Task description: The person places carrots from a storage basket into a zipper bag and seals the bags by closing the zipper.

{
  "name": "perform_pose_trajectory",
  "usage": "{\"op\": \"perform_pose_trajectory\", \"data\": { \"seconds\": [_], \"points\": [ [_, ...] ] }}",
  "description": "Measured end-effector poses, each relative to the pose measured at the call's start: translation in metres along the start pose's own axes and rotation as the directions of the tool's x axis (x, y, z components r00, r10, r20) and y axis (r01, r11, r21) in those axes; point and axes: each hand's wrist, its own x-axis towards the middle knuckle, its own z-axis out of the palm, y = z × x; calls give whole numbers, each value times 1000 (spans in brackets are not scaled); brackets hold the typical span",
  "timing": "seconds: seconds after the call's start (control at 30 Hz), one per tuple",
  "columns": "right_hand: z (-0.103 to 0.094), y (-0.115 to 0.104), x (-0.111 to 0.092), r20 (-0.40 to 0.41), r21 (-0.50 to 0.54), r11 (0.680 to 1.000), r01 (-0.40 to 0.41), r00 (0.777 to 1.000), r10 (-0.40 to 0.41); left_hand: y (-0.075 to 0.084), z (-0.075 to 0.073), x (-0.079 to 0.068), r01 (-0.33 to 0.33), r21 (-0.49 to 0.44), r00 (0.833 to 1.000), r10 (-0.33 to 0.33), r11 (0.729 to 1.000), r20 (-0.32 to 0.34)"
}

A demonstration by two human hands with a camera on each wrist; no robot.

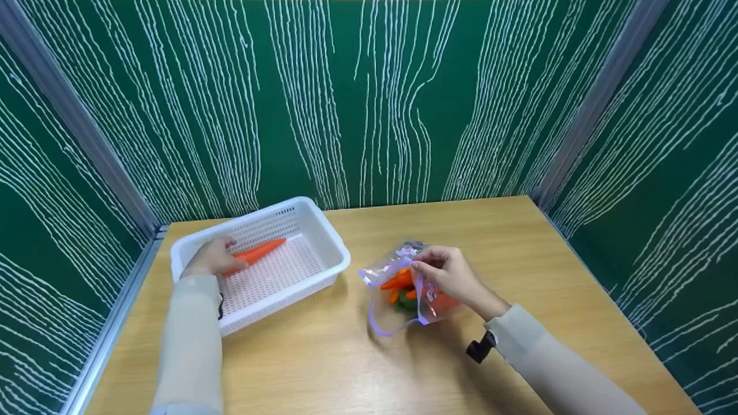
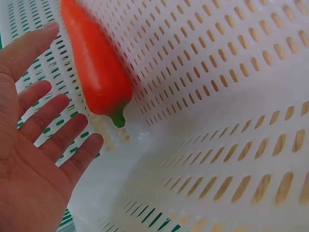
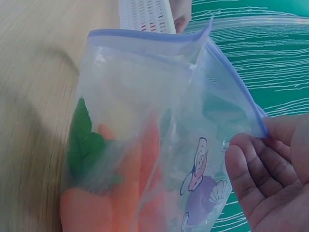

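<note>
My left hand (image 1: 212,257) reaches into a white plastic basket (image 1: 333,242), beside a long red pepper (image 2: 99,63) with a short green stem. In the left wrist view the fingers (image 2: 67,133) are spread and straight, apart from the pepper. My right hand (image 1: 452,276) pinches the purple-edged rim of a clear zip bag (image 3: 130,63) between thumb and fingertips. Its mouth gapes open. Inside the bag lie several orange-red vegetables (image 3: 128,188) and a green leafy piece (image 3: 87,145), partly blurred by the plastic. A cartoon print shows on the bag's side.
The basket stands at the left of a wooden table (image 1: 323,369), the bag right of the middle. Green panels (image 1: 380,104) with white wavy lines rise behind and at both sides, joined by metal posts (image 1: 588,98). A small black camera (image 1: 481,349) hangs at the right wrist.
</note>
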Motion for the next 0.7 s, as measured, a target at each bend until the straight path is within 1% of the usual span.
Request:
{"op": "perform_pose_trajectory", "data": {
  "seconds": [0.1, 0.2, 0.33, 0.43, 0.6, 0.7],
  "points": [
    [1, 1, 0, -4, -5, 1000, -15, 1000, 15, -2, 2, 0, -11, 4, 1000, 11, 1000, 18],
    [2, 1, 1, -8, -10, 999, -38, 999, 38, -3, 4, -1, -2, -11, 1000, 2, 1000, 29],
    [1, 0, 1, -3, -10, 999, -44, 999, 44, -2, 5, -5, 15, -12, 1000, -14, 1000, 26],
    [1, 0, 1, -2, -7, 999, -47, 999, 47, -2, 7, -5, 12, 5, 1000, -12, 1000, 19],
    [1, 1, 1, 3, -3, 999, -49, 999, 49, -11, 14, -3, 14, 43, 1000, -14, 999, 6],
    [1, 2, 1, 5, -1, 999, -45, 999, 45, -19, 20, 3, -3, 79, 1000, 5, 997, -16]
  ]
}}
